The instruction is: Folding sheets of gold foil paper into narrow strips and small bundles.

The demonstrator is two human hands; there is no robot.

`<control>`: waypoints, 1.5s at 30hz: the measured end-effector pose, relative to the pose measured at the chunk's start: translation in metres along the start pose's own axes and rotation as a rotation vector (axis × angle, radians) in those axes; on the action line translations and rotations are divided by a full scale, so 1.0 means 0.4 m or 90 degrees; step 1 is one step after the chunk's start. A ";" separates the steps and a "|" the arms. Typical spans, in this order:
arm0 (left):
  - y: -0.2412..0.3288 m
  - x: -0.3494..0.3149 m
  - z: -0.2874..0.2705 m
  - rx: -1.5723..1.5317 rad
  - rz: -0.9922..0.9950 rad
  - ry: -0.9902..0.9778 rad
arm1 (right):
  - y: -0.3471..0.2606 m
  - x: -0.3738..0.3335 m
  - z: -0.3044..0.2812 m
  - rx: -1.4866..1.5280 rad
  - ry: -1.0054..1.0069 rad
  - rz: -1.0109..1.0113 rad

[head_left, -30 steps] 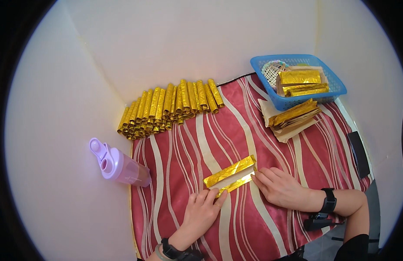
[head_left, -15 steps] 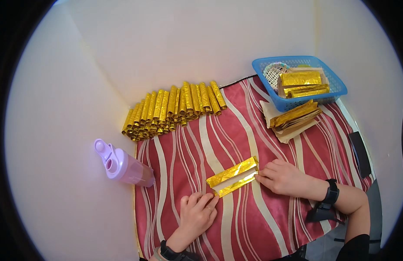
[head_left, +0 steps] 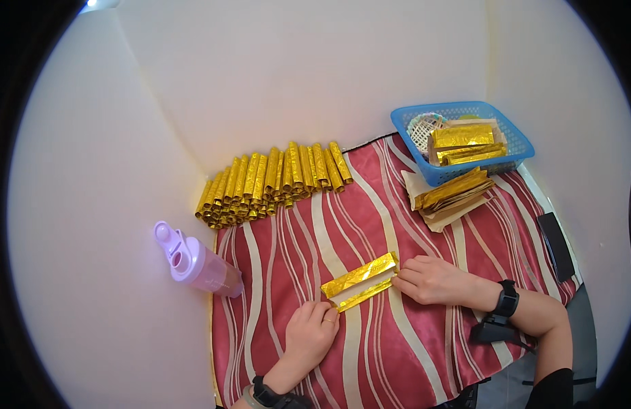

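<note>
A sheet of gold foil paper [head_left: 360, 276] lies on the striped cloth before me, its long edges folded inward so that a pale strip shows along the middle. My left hand [head_left: 311, 334], fingers curled together, pinches its lower left corner. At the opposite end, my right hand [head_left: 430, 281] closes its fingertips on the short right edge. My thumbs are partly hidden. Farther back on the left, against the wall, several rolled gold paper tubes [head_left: 274, 178] are stacked in a pile.
A lilac shaker bottle [head_left: 203, 266] with its lid flipped up stands at the left. At the back right, a blue plastic basket [head_left: 441, 174] holds gold paper and a small woven basket [head_left: 424, 129]. Loose gold sheets [head_left: 455, 194] lie before it. A dark phone-like slab [head_left: 555, 247] rests near the right edge.
My left fingers have curled in more tightly at the paper's lower left corner. The right hand keeps its place at the other end. The whole view has shifted slightly.
</note>
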State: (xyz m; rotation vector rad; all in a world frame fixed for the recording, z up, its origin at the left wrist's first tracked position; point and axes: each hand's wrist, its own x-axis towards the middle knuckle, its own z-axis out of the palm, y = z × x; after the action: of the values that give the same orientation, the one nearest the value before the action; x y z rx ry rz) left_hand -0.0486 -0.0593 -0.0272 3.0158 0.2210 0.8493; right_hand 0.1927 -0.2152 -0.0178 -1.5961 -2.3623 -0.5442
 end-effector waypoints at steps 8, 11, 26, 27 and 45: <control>0.005 0.001 0.009 -0.022 -0.079 -0.017 | -0.005 0.000 0.010 0.039 0.025 0.031; 0.006 0.004 0.004 -0.065 -0.131 -0.023 | -0.003 0.001 0.012 0.064 0.012 0.045; 0.019 0.010 -0.028 -0.131 -0.194 -0.037 | -0.024 0.022 0.004 -0.035 -0.026 0.083; 0.017 0.009 -0.026 -0.132 -0.193 -0.036 | -0.024 0.022 0.006 -0.034 -0.030 0.088; -0.013 -0.004 0.013 -0.166 -0.075 -0.039 | -0.043 0.024 0.011 0.013 0.027 0.123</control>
State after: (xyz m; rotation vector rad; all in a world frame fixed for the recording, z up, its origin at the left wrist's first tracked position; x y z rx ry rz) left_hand -0.0479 -0.0543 -0.0328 2.7514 0.2625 0.7124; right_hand 0.1733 -0.2109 -0.0210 -1.7610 -2.1449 -0.5061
